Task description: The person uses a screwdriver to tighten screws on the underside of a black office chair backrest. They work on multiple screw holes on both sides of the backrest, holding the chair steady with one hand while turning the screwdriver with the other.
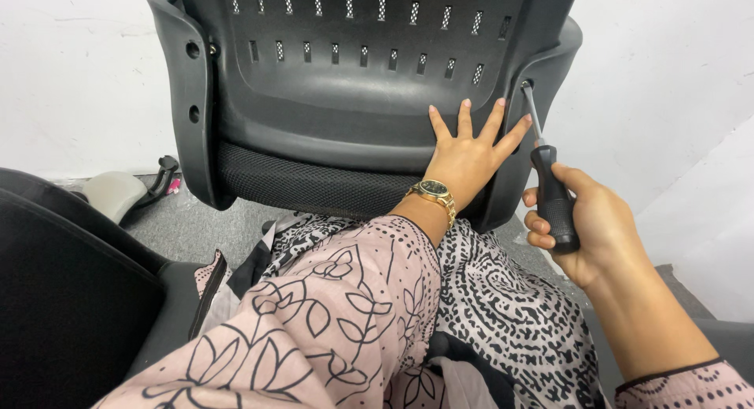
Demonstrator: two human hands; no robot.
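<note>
A black plastic chair back [345, 79] with rows of vent slots stands upright in front of me, mesh along its lower edge. My left hand [470, 150], a gold watch on its wrist, lies flat with fingers spread on the back's lower right part. My right hand [585, 220] grips the black handle of a screwdriver [550, 181]. Its metal shaft slants up and its tip sits in a hole on the back's right side frame [525, 84].
A black seat cushion [63, 291] fills the lower left. A black lever part [161, 177] and a pale rounded object [110, 193] lie on the grey floor at left. White walls stand behind. Patterned pink-and-black cloth covers my lap.
</note>
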